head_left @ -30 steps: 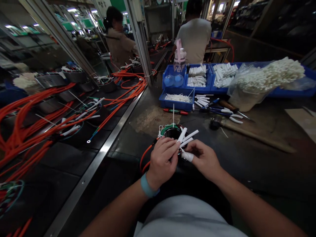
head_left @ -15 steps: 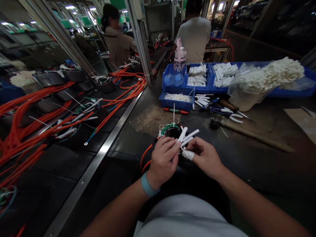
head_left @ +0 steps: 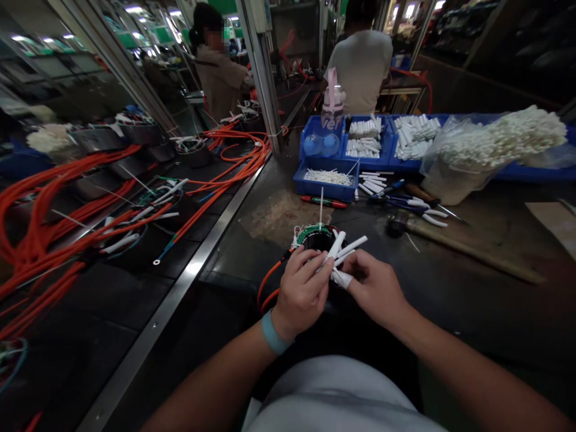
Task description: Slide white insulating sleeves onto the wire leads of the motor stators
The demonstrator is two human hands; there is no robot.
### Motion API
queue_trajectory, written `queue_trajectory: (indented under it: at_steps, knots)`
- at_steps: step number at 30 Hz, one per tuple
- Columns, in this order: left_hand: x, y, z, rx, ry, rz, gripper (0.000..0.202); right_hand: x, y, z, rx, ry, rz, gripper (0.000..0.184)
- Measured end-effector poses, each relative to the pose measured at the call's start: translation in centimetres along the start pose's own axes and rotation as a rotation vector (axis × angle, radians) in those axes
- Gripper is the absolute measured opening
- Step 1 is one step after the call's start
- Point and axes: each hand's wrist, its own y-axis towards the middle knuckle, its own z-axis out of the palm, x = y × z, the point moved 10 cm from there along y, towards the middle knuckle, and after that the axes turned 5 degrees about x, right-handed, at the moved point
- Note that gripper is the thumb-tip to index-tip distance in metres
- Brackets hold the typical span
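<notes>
A ring-shaped motor stator (head_left: 310, 231) with green insulation and white lacing stands on the bench in front of me. Several white sleeves (head_left: 353, 247) stick up from its near right side, and a thin white cable tie (head_left: 321, 207) rises from its far rim. My left hand (head_left: 303, 285) is closed, its fingertips round the base of a thick white sleeve (head_left: 336, 243). Close by on the right, my right hand (head_left: 375, 285) pinches at the stator's near edge; its thumb is wrapped in white tape. What lies between those fingers is hidden. An orange cable (head_left: 266, 279) leaves the stator's left side.
Blue bins (head_left: 326, 185) of white ties and sleeves line the back, beside a bagged tub (head_left: 468, 174). A red marker (head_left: 323, 202), pliers (head_left: 432, 213) and a mallet (head_left: 468, 249) lie nearer. Left, stators with orange cables (head_left: 234, 162) fill another surface. Two people are beyond.
The view has shifted slightly, so the bench things appear a little farther right. Both hands stay at the stator in nearly the same grip.
</notes>
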Motion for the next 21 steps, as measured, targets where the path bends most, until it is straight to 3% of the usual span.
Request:
queue_trajectory:
  at_steps: [3,5,8,10,15,18,21]
  knots:
    - [0.1,-0.1,-0.1,-0.004,-0.028,-0.02,0.037,4.7,-0.4,-0.2,-0.016,-0.52,-0.372,0.013]
    - [0.2,0.0,-0.4,-0.001,-0.06,-0.038,0.036,6.8,-1.2,0.6,0.013,-0.742,-0.603,0.02]
    - [0.8,0.7,-0.6,0.069,-0.064,-0.123,0.031,8.4,-2.6,1.5,0.073,-0.797,-0.873,0.031]
    - [1.2,1.1,-0.2,0.167,-0.011,-0.164,0.026,9.0,-2.8,1.4,0.054,-0.813,-0.976,0.032]
    - [0.8,1.8,1.4,0.38,0.205,-0.023,0.021,9.3,1.1,0.2,-0.042,-0.909,-0.985,0.031]
    - [0.6,1.8,1.9,0.394,0.262,0.055,0.021,8.5,3.1,0.0,0.148,-0.696,-0.854,0.026]
    - [0.5,1.7,2.4,0.391,0.291,0.063,0.02,7.1,2.7,0.7,0.308,-0.575,-0.715,0.023]
